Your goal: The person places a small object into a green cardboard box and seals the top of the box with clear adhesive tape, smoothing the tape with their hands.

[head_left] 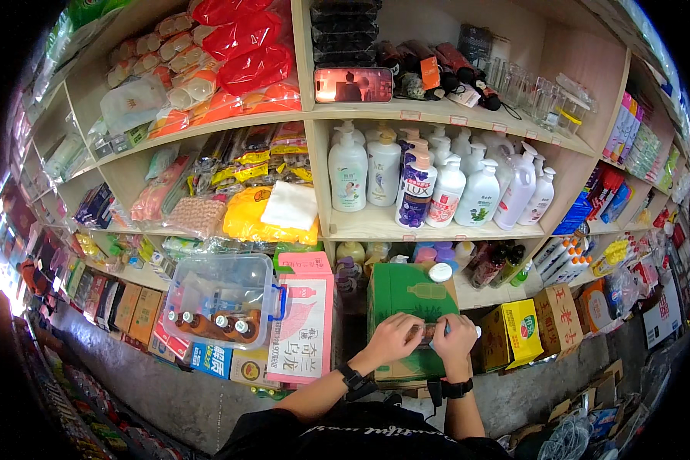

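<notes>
Left hand [399, 338] and right hand [455, 338] together, clamped on one bottle [429, 332]

It is mostly hidden between them, over the green carton [389, 295]; whether it touches the top, I cannot tell. A narrow gap parts this carton from one pink carton [320, 314] at left; a shelf [345, 225] bounds the far side. Four brown bottles [224, 324] sit in one clear tub [199, 287]. Grey floor [184, 402] shows below.
</notes>
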Motion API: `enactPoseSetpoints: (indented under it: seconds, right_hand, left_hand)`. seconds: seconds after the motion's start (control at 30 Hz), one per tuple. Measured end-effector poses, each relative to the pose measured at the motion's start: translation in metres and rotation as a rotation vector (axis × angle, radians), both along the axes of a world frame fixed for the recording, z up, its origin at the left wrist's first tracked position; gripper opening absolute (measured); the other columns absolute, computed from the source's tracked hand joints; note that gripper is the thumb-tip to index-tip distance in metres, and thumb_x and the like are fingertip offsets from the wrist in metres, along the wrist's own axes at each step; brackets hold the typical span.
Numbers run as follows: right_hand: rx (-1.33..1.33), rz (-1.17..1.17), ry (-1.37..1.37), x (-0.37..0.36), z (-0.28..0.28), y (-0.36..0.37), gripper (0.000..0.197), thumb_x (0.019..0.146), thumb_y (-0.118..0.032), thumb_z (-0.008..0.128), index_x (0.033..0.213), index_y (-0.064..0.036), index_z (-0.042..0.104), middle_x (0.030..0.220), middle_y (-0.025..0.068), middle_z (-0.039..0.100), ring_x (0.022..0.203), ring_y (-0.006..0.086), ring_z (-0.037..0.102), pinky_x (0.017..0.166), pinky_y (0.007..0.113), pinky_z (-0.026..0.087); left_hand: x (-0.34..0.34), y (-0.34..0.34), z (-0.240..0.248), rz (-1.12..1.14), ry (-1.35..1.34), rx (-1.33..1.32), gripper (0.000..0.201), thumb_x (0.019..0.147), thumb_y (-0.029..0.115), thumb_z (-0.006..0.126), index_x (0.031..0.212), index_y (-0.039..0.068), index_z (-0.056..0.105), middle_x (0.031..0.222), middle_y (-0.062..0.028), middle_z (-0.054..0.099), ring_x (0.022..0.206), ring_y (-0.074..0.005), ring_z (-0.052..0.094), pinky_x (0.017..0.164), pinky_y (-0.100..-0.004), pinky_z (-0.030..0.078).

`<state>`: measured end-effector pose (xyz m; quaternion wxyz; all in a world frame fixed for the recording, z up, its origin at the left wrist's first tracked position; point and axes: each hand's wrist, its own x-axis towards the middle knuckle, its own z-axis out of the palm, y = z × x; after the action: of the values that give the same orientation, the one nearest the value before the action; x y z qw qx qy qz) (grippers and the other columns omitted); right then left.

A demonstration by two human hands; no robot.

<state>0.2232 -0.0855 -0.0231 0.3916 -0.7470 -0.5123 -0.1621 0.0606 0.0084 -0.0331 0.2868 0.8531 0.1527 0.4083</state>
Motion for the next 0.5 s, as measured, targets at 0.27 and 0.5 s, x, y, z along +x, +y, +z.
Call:
enactPoseSetpoints:
  seconds: [0.27,0.5]
  right_hand:
    - [0.000,-0.004,-0.007,-0.0012,0.0020,0.0000,0.016,0.086,-0.014,0.065,0.073,-0.0072,0.070,0.074,0.0136,0.071,0.071,0.0374,0.067,0.065,0.048,0.051]
    - [0.003,-0.003,0.004,-0.0021,0.0025,0.0004,0.016,0.087,-0.014,0.064,0.073,-0.0069,0.070,0.074,0.0139,0.071,0.071,0.0377,0.067,0.066,0.048,0.052]
  left_hand:
    - [0.0003,0.0002,-0.0003,0.001,-0.003,0.003,0.016,0.094,0.012,0.073,0.107,0.004,0.069,0.103,-0.0112,0.075,0.092,-0.0305,0.072,0.082,-0.0401,0.060]
    - [-0.0003,0.0001,-0.0001,0.000,0.001,-0.002,0.016,0.094,0.012,0.073,0.108,0.004,0.069,0.103,-0.0113,0.075,0.091,-0.0309,0.072,0.081,-0.0403,0.060]
